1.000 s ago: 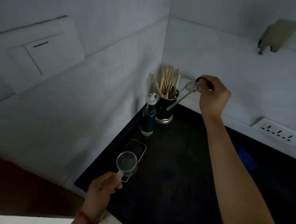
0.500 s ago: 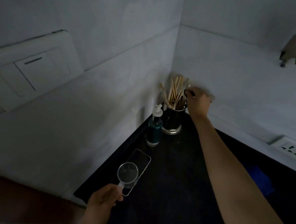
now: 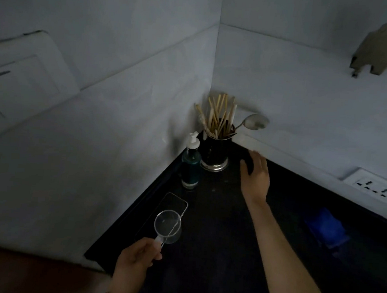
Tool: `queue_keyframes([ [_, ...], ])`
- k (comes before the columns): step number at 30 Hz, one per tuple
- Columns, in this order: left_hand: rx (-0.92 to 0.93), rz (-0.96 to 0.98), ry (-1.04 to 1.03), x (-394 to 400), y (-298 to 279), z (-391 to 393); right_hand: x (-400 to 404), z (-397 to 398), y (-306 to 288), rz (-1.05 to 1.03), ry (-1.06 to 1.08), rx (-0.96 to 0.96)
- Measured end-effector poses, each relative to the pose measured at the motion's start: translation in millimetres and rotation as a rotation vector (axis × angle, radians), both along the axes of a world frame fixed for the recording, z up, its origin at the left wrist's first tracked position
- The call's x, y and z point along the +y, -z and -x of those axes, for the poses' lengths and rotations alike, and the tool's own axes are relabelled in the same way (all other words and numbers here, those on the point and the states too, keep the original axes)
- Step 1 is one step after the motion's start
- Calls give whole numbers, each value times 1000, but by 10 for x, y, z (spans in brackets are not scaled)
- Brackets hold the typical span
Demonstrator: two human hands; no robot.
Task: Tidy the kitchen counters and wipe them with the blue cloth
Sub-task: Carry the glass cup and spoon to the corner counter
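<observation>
A dark utensil holder (image 3: 214, 152) stands in the corner of the black counter (image 3: 215, 250), filled with several wooden sticks. A metal spoon (image 3: 253, 122) rests in it, bowl up and leaning right. My right hand (image 3: 254, 175) hovers just right of the holder, fingers apart and holding nothing. My left hand (image 3: 134, 261) grips the handle of a clear plastic measuring cup (image 3: 168, 225) near the counter's front left. The blue cloth (image 3: 325, 228) lies crumpled on the counter at the right.
A teal pump bottle (image 3: 190, 166) stands beside the holder. A phone (image 3: 167, 213) lies flat along the left wall, partly under the cup. A white socket strip (image 3: 377, 187) sits on the right wall, and a bracket (image 3: 375, 51) hangs above it.
My right hand put the spoon into the utensil holder, let go and drew back toward me. The left hand kept holding the cup.
</observation>
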State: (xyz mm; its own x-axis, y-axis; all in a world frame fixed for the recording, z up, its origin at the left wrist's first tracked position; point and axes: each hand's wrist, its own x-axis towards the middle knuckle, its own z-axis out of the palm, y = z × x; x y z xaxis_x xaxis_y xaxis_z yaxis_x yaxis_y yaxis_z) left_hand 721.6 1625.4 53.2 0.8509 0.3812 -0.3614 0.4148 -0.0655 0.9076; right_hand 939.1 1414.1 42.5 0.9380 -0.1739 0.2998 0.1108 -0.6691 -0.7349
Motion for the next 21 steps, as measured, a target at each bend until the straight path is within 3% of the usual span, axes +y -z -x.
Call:
queue_keyframes([
  [3, 1, 1, 57, -67, 32, -79, -232, 358, 393, 28, 74, 186],
  [9, 20, -11, 172, -320, 109, -427, -495, 756, 934, 395, 18, 517],
  [13, 29, -21, 237, -514, 169, -760, -525, 752, 968, 486, -22, 512],
  [21, 52, 19, 268, -989, 438, -1552, -550, 722, 1083, 457, -7, 454],
])
